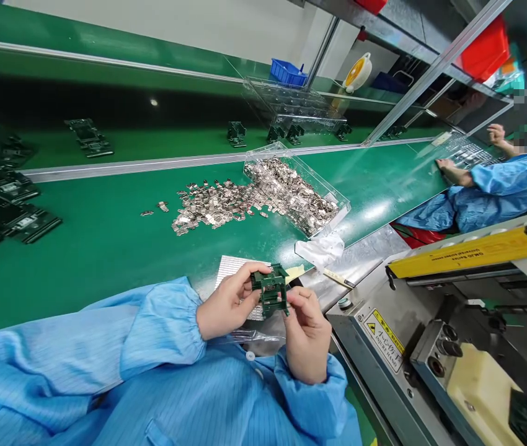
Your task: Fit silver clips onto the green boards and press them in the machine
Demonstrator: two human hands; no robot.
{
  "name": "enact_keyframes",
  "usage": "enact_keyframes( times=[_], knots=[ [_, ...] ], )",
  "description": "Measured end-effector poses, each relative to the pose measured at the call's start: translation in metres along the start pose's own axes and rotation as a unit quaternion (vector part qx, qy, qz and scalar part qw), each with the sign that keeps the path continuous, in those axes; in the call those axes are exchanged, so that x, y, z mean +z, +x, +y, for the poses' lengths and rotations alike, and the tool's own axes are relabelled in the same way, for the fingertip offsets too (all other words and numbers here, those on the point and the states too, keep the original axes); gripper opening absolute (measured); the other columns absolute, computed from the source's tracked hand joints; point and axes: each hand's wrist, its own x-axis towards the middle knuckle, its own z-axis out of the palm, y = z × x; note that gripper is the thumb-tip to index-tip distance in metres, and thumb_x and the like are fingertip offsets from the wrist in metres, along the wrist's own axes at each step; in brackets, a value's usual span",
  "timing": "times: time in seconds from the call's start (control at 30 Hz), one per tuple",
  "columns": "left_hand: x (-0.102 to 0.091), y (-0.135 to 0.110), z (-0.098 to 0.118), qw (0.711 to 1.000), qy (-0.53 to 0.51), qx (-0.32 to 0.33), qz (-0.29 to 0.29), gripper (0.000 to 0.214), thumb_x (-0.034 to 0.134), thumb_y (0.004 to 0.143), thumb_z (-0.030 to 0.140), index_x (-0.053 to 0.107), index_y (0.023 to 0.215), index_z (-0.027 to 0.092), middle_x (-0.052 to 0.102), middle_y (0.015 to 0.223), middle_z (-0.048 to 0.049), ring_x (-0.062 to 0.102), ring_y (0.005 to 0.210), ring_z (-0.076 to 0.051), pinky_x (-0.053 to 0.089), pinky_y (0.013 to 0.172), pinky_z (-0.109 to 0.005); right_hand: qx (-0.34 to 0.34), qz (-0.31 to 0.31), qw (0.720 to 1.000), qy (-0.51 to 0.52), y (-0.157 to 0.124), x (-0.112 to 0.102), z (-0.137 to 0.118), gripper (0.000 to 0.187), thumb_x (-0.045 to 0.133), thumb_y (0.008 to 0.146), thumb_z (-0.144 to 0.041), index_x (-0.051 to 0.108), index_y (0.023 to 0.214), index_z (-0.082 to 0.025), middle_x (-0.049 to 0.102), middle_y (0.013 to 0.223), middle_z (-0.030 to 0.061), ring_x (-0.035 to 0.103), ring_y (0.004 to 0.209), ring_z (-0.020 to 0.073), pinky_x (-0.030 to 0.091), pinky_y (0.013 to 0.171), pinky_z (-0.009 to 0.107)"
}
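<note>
My left hand (229,300) and my right hand (307,331) both grip a small green circuit board (270,290) just above the near edge of the green bench. The left fingers pinch its left side and top. From the right and below, the right fingers pinch it. Under the board lies a pale gridded sheet (233,269). Beyond it, a heap of small silvery metal parts (212,204) spreads out from a clear plastic tray (333,197) holding more of them.
A grey machine (435,334) with a yellow bar and warning label stands at my right. Dark green boards (3,204) lie at the far left and along the conveyor behind. Another person in blue (500,186) works at the far right. White crumpled film (320,249) lies near the tray.
</note>
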Motion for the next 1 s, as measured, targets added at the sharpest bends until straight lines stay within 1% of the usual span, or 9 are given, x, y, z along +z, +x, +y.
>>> enact_keyframes(
  times=[0.1, 0.23, 0.33, 0.53, 0.7, 0.83, 0.9, 0.93, 1.0],
  knots=[
    [0.000, -0.001, 0.001, 1.000, 0.006, 0.004, -0.009, 0.032, 0.047, 0.092, 0.017, 0.044, 0.124, 0.021, 0.063, 0.104, -0.0073, 0.067, 0.090, -0.015, 0.054, 0.079, -0.025, -0.038, 0.032, 0.997, -0.054, -0.001, 0.011, 0.001, 0.011, 0.063, 0.084, -0.017, 0.071, 0.088, -0.024, 0.058, 0.096, 0.0049, 0.057, 0.094, 0.0210, 0.046, 0.084, 0.037],
    [0.001, -0.002, 0.006, 0.999, 0.044, 0.018, -0.017, 0.034, 0.045, 0.091, 0.014, 0.045, 0.124, 0.021, 0.065, 0.105, -0.0077, 0.067, 0.087, -0.015, 0.056, 0.075, -0.025, -0.040, 0.054, 0.990, -0.125, -0.002, 0.021, -0.001, 0.007, 0.062, 0.086, -0.025, 0.067, 0.082, -0.023, 0.057, 0.104, 0.0073, 0.055, 0.100, 0.0235, 0.045, 0.087, 0.039],
    [0.001, -0.002, 0.008, 0.997, 0.078, 0.019, -0.007, 0.034, 0.048, 0.089, 0.014, 0.048, 0.123, 0.021, 0.065, 0.104, -0.0077, 0.067, 0.089, -0.016, 0.057, 0.075, -0.025, -0.046, 0.057, 0.987, -0.141, -0.003, 0.025, -0.001, 0.008, 0.059, 0.088, -0.026, 0.064, 0.083, -0.023, 0.056, 0.107, 0.0084, 0.055, 0.103, 0.0238, 0.046, 0.087, 0.039],
    [0.002, -0.003, 0.009, 0.999, 0.036, 0.007, -0.011, 0.031, 0.048, 0.090, 0.017, 0.049, 0.121, 0.019, 0.065, 0.100, -0.0076, 0.069, 0.088, -0.017, 0.058, 0.077, -0.028, -0.006, 0.076, 0.993, -0.086, -0.009, 0.031, 0.003, 0.008, 0.058, 0.088, -0.026, 0.063, 0.083, -0.021, 0.057, 0.108, 0.0088, 0.056, 0.105, 0.0233, 0.047, 0.087, 0.035],
    [0.003, -0.007, 0.015, 0.997, 0.082, 0.010, -0.008, 0.031, 0.051, 0.088, 0.018, 0.050, 0.119, 0.020, 0.064, 0.089, -0.0032, 0.065, 0.071, -0.012, 0.054, 0.061, -0.020, 0.004, 0.099, 0.995, -0.013, -0.014, 0.035, 0.002, 0.008, 0.058, 0.088, -0.026, 0.060, 0.083, -0.020, 0.062, 0.106, 0.0095, 0.058, 0.101, 0.0226, 0.048, 0.086, 0.036],
    [0.001, -0.010, 0.024, 0.993, 0.116, 0.003, -0.005, 0.030, 0.050, 0.089, 0.019, 0.049, 0.119, 0.021, 0.061, 0.080, -0.0005, 0.060, 0.063, -0.011, 0.049, 0.053, -0.018, 0.026, 0.059, 0.996, 0.064, -0.016, 0.023, 0.001, 0.010, 0.060, 0.087, -0.027, 0.059, 0.080, -0.020, 0.061, 0.110, 0.0098, 0.059, 0.103, 0.0235, 0.048, 0.088, 0.038],
    [-0.002, -0.014, 0.032, 0.991, 0.133, -0.014, -0.006, 0.029, 0.049, 0.090, 0.020, 0.048, 0.119, 0.020, 0.063, 0.083, -0.0018, 0.059, 0.062, -0.011, 0.049, 0.053, -0.018, 0.043, 0.028, 0.993, 0.110, -0.017, 0.010, 0.001, 0.009, 0.060, 0.087, -0.026, 0.062, 0.094, -0.020, 0.060, 0.116, 0.0106, 0.058, 0.107, 0.0241, 0.048, 0.090, 0.039],
    [-0.003, -0.016, 0.037, 0.989, 0.145, -0.023, -0.014, 0.028, 0.049, 0.090, 0.021, 0.049, 0.119, 0.020, 0.064, 0.086, -0.0028, 0.060, 0.064, -0.012, 0.049, 0.055, -0.019, 0.043, 0.001, 0.992, 0.121, -0.018, 0.002, 0.000, 0.022, 0.062, 0.086, -0.026, 0.061, 0.107, -0.021, 0.058, 0.123, 0.0112, 0.056, 0.112, 0.0251, 0.047, 0.093, 0.040],
    [-0.003, -0.022, 0.051, 0.982, 0.178, -0.036, -0.057, 0.030, 0.050, 0.090, 0.022, 0.051, 0.119, 0.020, 0.066, 0.092, -0.0047, 0.062, 0.071, -0.014, 0.051, 0.060, -0.021, 0.016, -0.066, 0.990, 0.122, -0.022, -0.015, -0.006, 0.056, 0.068, 0.082, -0.025, 0.048, 0.133, -0.026, 0.050, 0.137, 0.0107, 0.050, 0.123, 0.0272, 0.044, 0.099, 0.043]
  ],
)
